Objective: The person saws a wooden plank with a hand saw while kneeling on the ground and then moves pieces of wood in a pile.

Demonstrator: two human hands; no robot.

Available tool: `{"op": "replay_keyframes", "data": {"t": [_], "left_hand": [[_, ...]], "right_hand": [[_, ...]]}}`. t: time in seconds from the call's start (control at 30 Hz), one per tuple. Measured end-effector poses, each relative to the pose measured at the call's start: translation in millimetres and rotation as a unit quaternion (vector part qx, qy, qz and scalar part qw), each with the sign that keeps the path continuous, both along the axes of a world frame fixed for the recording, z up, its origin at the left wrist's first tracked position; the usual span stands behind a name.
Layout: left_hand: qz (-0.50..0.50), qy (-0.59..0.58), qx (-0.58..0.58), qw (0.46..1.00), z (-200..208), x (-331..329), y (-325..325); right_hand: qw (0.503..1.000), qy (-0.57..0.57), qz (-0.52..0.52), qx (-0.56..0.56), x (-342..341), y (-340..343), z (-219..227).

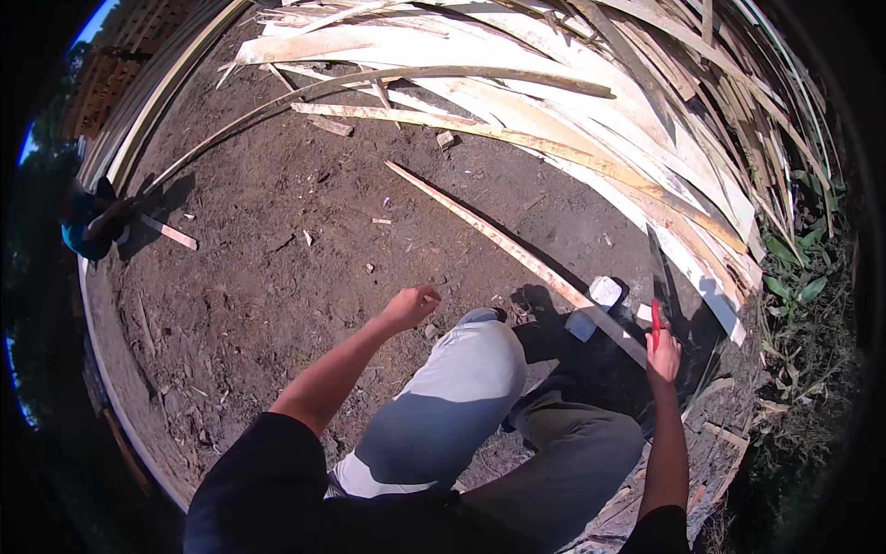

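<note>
My right hand grips a red-handled tool, held upright at the right; its working end is hard to make out against the dark ground. Just left of that hand, the near end of a long narrow wooden strip passes over a whitish block. A small pale piece lies close to the tool. My left hand hovers over the dirt in front of my left knee, its fingers loosely curled and apart, with nothing visible in them.
A big heap of pale boards and slabs spreads across the far right. One long curved strip reaches left toward a crouching person. Stacked timber stands far left. Green plants edge the right, and wood chips dot the dirt.
</note>
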State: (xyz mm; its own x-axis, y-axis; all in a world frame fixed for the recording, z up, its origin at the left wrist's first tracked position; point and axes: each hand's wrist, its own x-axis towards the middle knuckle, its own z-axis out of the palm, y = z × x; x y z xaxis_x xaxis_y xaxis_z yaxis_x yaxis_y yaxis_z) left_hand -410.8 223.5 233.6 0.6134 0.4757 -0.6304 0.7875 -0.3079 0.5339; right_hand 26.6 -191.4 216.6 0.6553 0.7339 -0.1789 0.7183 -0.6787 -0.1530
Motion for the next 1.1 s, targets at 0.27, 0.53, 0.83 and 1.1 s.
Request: {"op": "replay_keyframes", "data": {"t": [0.27, 0.53, 0.83, 1.1], "left_hand": [[0.113, 0.099, -0.062, 0.987, 231, -115, 0], [0.199, -0.043, 0.048, 0.978, 295, -252, 78], [0.286, -0.015, -0.009, 0.958, 281, -481, 260], [0.296, 0.075, 0.019, 0.952, 286, -598, 452]], "right_hand": [[0.967, 0.113, -0.219, 0.062, -71, 87, 152], [0.908, 0.262, -0.308, 0.111, -191, 173, 226], [0.748, 0.389, -0.434, 0.317, -398, 397, 282], [0.915, 0.296, -0.127, 0.245, -509, 682, 301]]}}
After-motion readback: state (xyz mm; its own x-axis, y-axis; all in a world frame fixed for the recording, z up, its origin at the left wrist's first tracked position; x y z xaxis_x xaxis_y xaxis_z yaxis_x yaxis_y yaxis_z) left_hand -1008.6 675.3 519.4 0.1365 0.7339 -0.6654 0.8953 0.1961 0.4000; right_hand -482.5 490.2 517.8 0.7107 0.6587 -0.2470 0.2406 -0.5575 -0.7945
